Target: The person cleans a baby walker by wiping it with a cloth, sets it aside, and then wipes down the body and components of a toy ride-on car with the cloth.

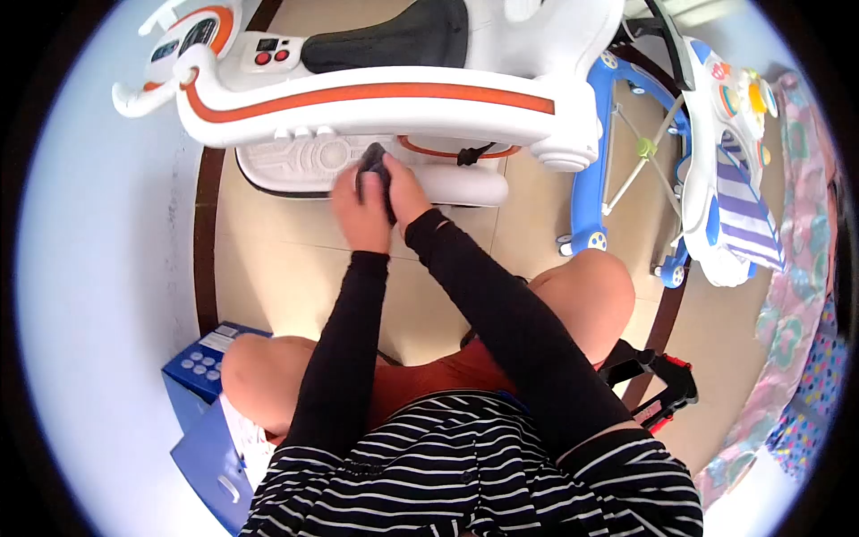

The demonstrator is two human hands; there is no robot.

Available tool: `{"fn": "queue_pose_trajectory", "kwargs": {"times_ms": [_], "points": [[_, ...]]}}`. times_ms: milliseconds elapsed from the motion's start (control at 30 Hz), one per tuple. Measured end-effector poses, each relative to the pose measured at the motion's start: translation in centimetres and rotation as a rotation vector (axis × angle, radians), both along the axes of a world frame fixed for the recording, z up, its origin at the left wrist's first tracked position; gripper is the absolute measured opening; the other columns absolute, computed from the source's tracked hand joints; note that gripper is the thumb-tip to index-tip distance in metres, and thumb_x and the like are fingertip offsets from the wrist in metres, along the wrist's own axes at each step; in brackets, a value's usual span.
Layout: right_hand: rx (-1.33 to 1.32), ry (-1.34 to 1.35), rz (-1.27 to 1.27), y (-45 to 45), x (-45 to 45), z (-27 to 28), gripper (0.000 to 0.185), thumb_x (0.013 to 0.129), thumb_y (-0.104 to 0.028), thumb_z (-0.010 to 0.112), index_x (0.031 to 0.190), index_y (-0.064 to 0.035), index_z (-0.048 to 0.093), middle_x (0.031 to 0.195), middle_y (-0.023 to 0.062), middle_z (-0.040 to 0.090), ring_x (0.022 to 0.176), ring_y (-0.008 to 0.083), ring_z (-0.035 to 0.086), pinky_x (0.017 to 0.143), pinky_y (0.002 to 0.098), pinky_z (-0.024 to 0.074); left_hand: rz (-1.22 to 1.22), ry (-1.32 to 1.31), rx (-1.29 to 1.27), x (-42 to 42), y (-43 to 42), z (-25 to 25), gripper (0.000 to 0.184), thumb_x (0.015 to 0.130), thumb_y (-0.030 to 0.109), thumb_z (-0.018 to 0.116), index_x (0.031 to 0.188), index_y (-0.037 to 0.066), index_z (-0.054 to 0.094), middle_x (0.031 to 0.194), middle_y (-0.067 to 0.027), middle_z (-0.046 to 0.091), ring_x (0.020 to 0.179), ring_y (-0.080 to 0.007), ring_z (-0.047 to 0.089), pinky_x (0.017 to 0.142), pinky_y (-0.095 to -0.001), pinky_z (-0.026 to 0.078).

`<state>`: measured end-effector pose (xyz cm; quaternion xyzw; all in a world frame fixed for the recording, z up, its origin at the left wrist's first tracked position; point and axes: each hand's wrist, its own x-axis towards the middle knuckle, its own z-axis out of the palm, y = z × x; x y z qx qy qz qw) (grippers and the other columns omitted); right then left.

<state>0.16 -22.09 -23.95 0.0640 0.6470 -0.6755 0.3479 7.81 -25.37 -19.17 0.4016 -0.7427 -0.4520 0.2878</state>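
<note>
A small dark, elongated object (pixel 376 174) sits between my two hands, in front of the white machine; its kind is not clear. My left hand (pixel 360 213) is closed around its near left side and slightly blurred. From the right, my right hand (pixel 407 190) grips the same object with bent fingers. Just beyond the hands runs a white machine (pixel 376 112) with an orange stripe, a black saddle (pixel 394 40) and red buttons. Its low white footboard (pixel 286 166) lies behind my left hand. An orange cord (pixel 429 150) with a black fastener (pixel 469 157) is right of my hands.
To the right stands a blue-and-white baby walker (pixel 586 179) on wheels. A blue box (pixel 210 362) rests by the wall at the left. Near my right knee is a black-and-red object (pixel 667 389). Patterned fabric (pixel 796 268) hangs along the far right.
</note>
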Motion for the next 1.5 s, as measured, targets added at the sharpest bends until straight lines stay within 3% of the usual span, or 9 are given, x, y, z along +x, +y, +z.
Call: {"fn": "queue_pose_trajectory", "kwargs": {"times_ms": [133,200,300,467,600,700,867,1033,1500], "points": [[-0.257,-0.396,0.127,4.9,-1.6,7.3,0.037,0.104,-0.043,0.050,0.103,-0.0092,0.064,0.096,0.0040,0.067,0.091,0.0190,0.061,0.087,0.0348,0.0479,-0.222,0.190,0.415,0.5,3.1,0.2,0.050,0.096,0.031,0.068,0.132,-0.002,0.060,0.129,-0.0226,0.064,0.121,-0.0306,0.061,0.104,-0.0397,0.045],[0.035,-0.235,0.443,8.6,-4.1,7.9,0.041,0.096,-0.046,0.059,0.108,-0.0072,0.065,0.099,0.0057,0.066,0.092,0.0199,0.061,0.084,0.0339,0.0466,-0.259,0.016,0.510,1.3,2.2,-1.3,0.048,0.092,0.028,0.069,0.128,-0.003,0.063,0.121,-0.0214,0.069,0.113,-0.0307,0.066,0.099,-0.0400,0.049],[0.563,0.193,0.336,13.3,-7.2,10.0,0.063,0.083,-0.049,0.075,0.114,0.0053,0.064,0.103,0.0117,0.066,0.089,0.0225,0.062,0.076,0.0348,0.0498,-0.049,-0.047,0.546,1.2,2.3,-2.3,0.042,0.085,0.024,0.069,0.119,-0.001,0.067,0.111,-0.0212,0.073,0.104,-0.0337,0.070,0.093,-0.0405,0.053],[0.475,0.959,0.059,11.3,-7.3,10.2,0.055,0.085,-0.038,0.077,0.105,0.0120,0.066,0.097,0.0146,0.070,0.088,0.0226,0.067,0.080,0.0350,0.0520,-0.133,-0.157,0.180,-0.3,3.8,2.6,0.043,0.084,0.023,0.071,0.121,0.001,0.067,0.110,-0.0210,0.072,0.104,-0.0364,0.070,0.092,-0.0413,0.054],[0.555,0.668,0.052,11.7,-7.3,10.0,0.028,0.093,-0.021,0.068,0.094,0.0063,0.072,0.088,0.0138,0.074,0.082,0.0231,0.070,0.078,0.0391,0.0525,-0.225,-0.074,-0.038,-0.4,5.1,2.2,0.046,0.083,0.019,0.072,0.126,0.005,0.066,0.117,-0.0198,0.069,0.109,-0.0394,0.065,0.096,-0.0446,0.052],[0.904,1.318,0.239,18.2,-10.0,13.7,0.022,0.098,-0.017,0.060,0.100,0.0005,0.073,0.103,0.0125,0.075,0.088,0.0223,0.071,0.076,0.0393,0.0533,-0.229,-0.147,-0.318,0.2,4.8,1.8,0.048,0.081,0.017,0.072,0.128,0.008,0.066,0.125,-0.0185,0.066,0.112,-0.0403,0.062,0.096,-0.0465,0.051],[-0.095,0.556,-0.256,20.3,-18.4,13.5,0.035,0.101,-0.019,0.060,0.127,0.0045,0.061,0.123,0.0148,0.069,0.104,0.0227,0.071,0.089,0.0363,0.0550,-0.460,-0.016,-0.984,-4.7,4.1,2.0,0.044,0.080,0.016,0.066,0.123,0.007,0.068,0.133,-0.0131,0.060,0.114,-0.0309,0.058,0.090,-0.0454,0.051],[-0.027,0.590,-0.134,17.6,-23.6,13.0,0.036,0.099,-0.020,0.062,0.126,0.0047,0.061,0.121,0.0161,0.069,0.103,0.0256,0.070,0.089,0.0379,0.0544,-0.381,-0.384,-1.267,-10.7,2.9,-2.2,0.033,0.088,0.022,0.056,0.107,0.003,0.075,0.133,-0.0119,0.063,0.125,-0.0314,0.051,0.095,-0.0429,0.041],[0.169,0.931,0.090,12.5,-22.5,11.6,0.040,0.093,-0.022,0.067,0.122,0.0052,0.063,0.116,0.0198,0.069,0.103,0.0337,0.068,0.090,0.0422,0.0526,-0.245,-0.562,-0.650,-13.3,7.2,-1.0,0.026,0.089,0.020,0.057,0.104,0.006,0.073,0.122,-0.0101,0.066,0.111,-0.0334,0.054,0.091,-0.0508,0.041]]}}
